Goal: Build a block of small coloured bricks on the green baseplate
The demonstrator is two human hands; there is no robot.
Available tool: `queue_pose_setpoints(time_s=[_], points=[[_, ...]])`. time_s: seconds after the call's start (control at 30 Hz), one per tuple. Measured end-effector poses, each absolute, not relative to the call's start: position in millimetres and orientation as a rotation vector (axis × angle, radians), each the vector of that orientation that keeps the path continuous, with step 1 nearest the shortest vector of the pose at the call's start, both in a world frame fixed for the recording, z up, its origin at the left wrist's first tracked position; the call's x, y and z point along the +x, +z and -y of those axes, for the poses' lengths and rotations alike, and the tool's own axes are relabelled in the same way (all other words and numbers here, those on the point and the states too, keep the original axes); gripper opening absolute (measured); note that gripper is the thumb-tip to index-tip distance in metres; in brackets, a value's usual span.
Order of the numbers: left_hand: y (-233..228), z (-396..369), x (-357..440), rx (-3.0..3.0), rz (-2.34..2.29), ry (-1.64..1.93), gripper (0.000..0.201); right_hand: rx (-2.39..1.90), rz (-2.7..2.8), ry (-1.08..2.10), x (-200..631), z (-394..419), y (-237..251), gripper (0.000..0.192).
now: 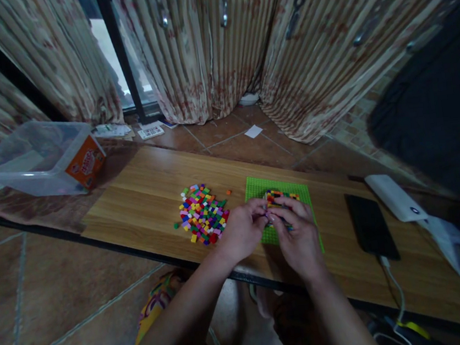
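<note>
A green studded baseplate (305, 193) lies on the wooden table, carrying a low structure of multicoloured building bricks (276, 194). Over its near left part, my left hand (242, 227) and my right hand (297, 228) meet with fingertips pinched together. Between them shows a small purple brick (267, 214), mostly covered by the fingers; which hand bears it is hard to separate, and both seem to touch it. My right hand hides much of the structure. Just left of my left hand spreads a pile of loose coloured bricks (203, 211).
A clear plastic bin (34, 172) with an orange label stands at the table's left end. To the right lie a black phone (371, 225) on a cable and a white power bank (394, 197). One orange brick (228, 192) sits apart from the pile. Curtains (199, 48) hang behind.
</note>
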State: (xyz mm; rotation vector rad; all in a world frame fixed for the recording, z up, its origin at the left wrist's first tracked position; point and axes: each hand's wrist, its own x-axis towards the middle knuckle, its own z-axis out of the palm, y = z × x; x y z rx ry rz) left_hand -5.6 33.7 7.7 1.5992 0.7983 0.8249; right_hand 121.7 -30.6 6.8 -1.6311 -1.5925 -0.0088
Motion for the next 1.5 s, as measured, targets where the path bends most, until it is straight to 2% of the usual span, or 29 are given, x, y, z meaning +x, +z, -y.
queue_pose_setpoints(time_s=[0.43,0.6,0.87,1.5], points=[[12.4,-30.5,2.3,1.234,-0.980,0.792,0.024,-1.637,1.591,-0.153,119.4,29.5,12.0,0.016],[12.6,-36.2,-2.4,1.316,-1.046,0.862,0.018,-1.653,1.471,-0.133,131.8,31.2,9.0,0.017],[14.0,-36.6,-7.9,1.540,-1.117,0.843,0.020,-1.719,1.556,-0.010,137.9,36.2,6.1,0.019],[7.8,-31.7,-4.3,1.751,-1.064,0.784,0.024,-1.720,1.520,0.026,139.0,34.1,1.5,0.012]])
